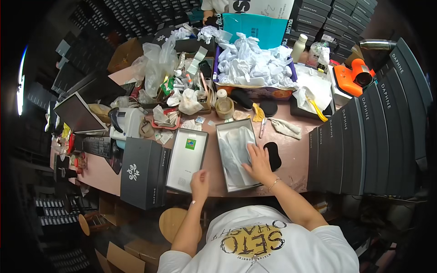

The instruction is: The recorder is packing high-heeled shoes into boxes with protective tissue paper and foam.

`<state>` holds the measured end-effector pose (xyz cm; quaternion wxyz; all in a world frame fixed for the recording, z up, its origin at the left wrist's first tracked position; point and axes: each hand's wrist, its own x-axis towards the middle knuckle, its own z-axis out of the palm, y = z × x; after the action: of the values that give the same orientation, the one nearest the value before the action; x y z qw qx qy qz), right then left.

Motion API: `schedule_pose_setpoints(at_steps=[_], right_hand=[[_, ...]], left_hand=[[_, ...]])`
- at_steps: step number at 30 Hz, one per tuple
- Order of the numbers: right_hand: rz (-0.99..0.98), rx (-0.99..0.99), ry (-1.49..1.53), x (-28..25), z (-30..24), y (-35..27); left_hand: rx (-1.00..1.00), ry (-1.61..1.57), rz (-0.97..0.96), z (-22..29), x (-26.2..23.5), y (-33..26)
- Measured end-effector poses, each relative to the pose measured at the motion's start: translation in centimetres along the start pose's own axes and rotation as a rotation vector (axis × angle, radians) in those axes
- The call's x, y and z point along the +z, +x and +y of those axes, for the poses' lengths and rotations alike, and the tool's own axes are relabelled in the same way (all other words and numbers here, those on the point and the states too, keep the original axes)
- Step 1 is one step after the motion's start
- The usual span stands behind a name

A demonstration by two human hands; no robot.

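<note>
At centre, right hand (258, 164) lies spread on translucent wrapping (233, 152) in a box (233, 185); left hand (199, 184), lower centre, seems loosely clenched.

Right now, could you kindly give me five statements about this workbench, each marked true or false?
1. The right hand is spread over translucent wrapping in the open shoebox. True.
2. The left hand lies flat on the keyboard. False: the left hand is curled by the lower right edge of the shoebox lid.
3. A green sticker shows inside the lid. True.
4. The purple-edged box is full of shoes. False: crumpled white paper fills it.
5. A cream bottle stands right of that paper. True.
</note>
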<state>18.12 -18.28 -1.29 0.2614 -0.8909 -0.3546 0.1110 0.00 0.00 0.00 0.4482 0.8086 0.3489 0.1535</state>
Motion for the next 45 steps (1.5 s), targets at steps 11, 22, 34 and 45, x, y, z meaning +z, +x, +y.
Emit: schedule_pose_setpoints(at_steps=[11, 22, 34, 45], right_hand=[[-0.175, 0.072, -0.208, -0.4, 0.1, 5.4], [0.192, -0.306, -0.292, -1.1, -0.3, 3.4], [0.048, -0.091, 0.099, -1.5, -2.2, 2.9], [0.179, -0.178, 0.072, -9.3, -5.1, 5.4]], left_hand=[[-0.022, -0.37, -0.345, 2.1, 7.8, -0.1], [0.432, 0.182, -0.409, 4.6, 7.6, -1.0], [0.145, -0.188, -0.407, 2.3, 2.0, -1.0], [-0.173, -0.767, -0.488, 5.2, 2.8, 1.8]])
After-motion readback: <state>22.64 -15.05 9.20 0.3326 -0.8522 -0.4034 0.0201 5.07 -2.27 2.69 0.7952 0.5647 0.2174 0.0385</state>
